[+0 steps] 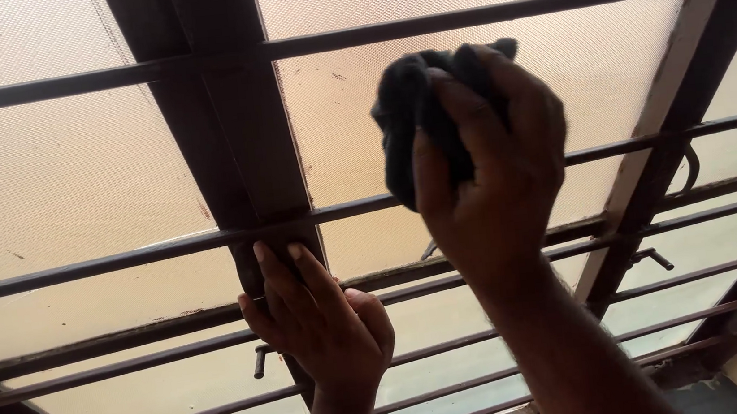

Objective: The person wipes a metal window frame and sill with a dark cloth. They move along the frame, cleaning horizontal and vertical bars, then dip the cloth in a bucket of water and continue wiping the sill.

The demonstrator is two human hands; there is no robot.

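Head camera looks up at a frosted window behind horizontal dark grille bars. My right hand is clenched around a bunched dark cloth, pressing it against the pane between two bars, so the wad fits the narrow gap. My left hand lies with loose, unclenched fingers against the dark vertical window frame just below a bar, probably to steady me. A small latch handle sits well apart, at right.
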